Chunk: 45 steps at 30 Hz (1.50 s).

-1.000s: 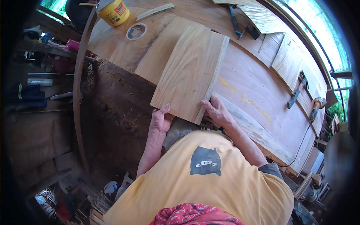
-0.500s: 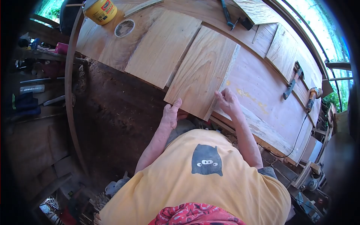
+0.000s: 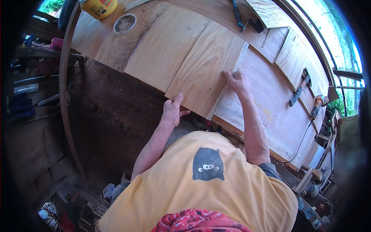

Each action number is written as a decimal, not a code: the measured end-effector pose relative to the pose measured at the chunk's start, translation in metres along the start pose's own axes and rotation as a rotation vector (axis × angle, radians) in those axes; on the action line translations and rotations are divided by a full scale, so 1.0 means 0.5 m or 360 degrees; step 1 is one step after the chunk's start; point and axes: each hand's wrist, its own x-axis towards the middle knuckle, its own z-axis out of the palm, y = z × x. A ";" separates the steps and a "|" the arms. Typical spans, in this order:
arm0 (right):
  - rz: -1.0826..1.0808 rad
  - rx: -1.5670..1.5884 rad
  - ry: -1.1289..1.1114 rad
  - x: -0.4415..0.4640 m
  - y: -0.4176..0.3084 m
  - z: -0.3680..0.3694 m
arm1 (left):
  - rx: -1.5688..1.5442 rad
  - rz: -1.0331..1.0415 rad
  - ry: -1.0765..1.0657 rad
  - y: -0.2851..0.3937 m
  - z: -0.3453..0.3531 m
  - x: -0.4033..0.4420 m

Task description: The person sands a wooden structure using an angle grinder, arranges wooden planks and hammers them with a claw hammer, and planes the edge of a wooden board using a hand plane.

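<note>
Fingers point(image 3: 240, 74) brace a grained board point(image 3: 206, 65), seemingly to align it.
On the tabletop point(image 3: 262, 91), by its near edge, it abuts a plainer board point(image 3: 166, 46); left hand point(image 3: 171, 112) pinches its near-left corner, right hand point(image 3: 240, 83) curls at its right side, grip unclear.

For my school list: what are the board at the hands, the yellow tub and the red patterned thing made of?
Board: wood, seemingly unvarnished; wavy grain shows. Yellow tub: probably plastic, smooth and slightly shiny. Red patterned thing: soft folds suggest printed fabric, fibre unclear.
</note>
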 end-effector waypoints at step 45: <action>0.0428 0.0926 0.0780 0.172 0.871 -0.319 | 0.2810 0.1644 0.0316 0.112 0.309 0.213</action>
